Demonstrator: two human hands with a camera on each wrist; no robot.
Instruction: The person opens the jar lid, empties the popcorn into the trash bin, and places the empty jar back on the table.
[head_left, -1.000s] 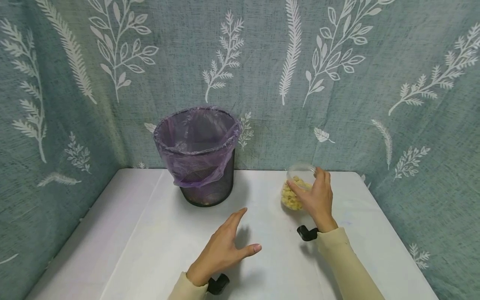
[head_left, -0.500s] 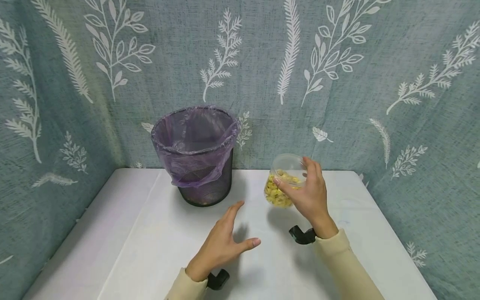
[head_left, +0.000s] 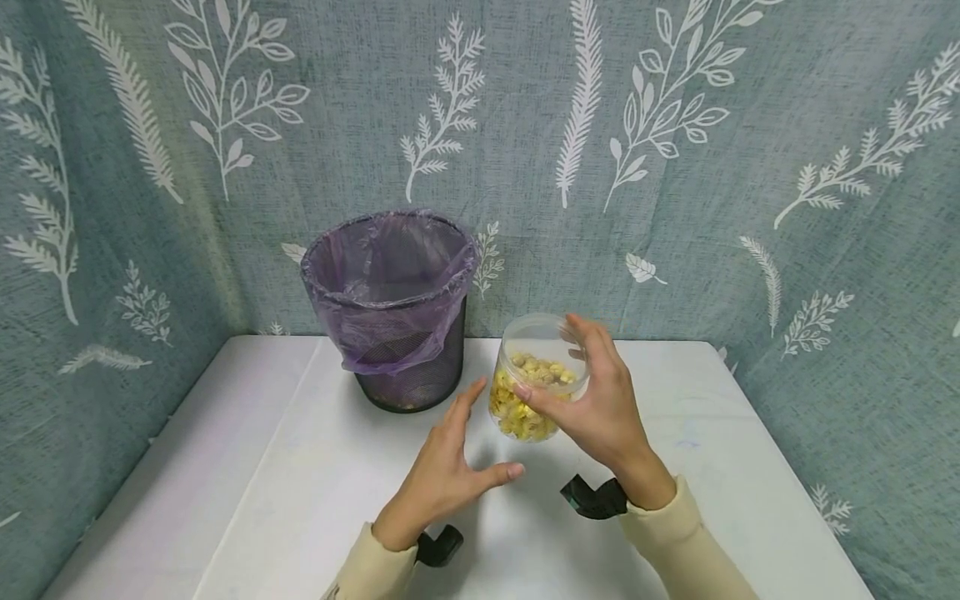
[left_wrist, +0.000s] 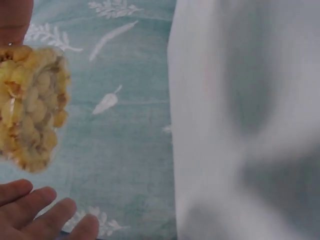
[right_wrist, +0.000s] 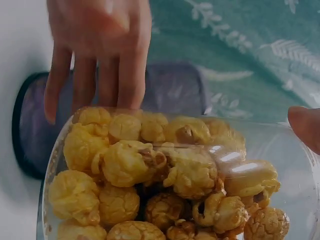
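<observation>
A clear plastic jar (head_left: 529, 407), partly filled with yellow popcorn (right_wrist: 125, 162), is raised above the white table. Its mouth is uncovered and tips slightly toward me. My right hand (head_left: 600, 400) grips the jar near the rim, thumb on the near side and fingers on the far right. Just left of the jar, my left hand (head_left: 442, 471) is spread with thumb and fingers apart, holding nothing. From the left wrist, the jar's popcorn-filled base (left_wrist: 32, 107) shows between the thumb above and the fingertips (left_wrist: 42, 210) below.
A black mesh waste bin (head_left: 412, 387) lined with a purple plastic bag (head_left: 390, 333) stands at the back left of the white table (head_left: 300, 500). Green cloth with white leaf prints (head_left: 525, 150) hangs behind and at both sides.
My right hand has lifted the jar off the table and carried it leftward, toward the left hand. The left hand has shifted only slightly, staying spread.
</observation>
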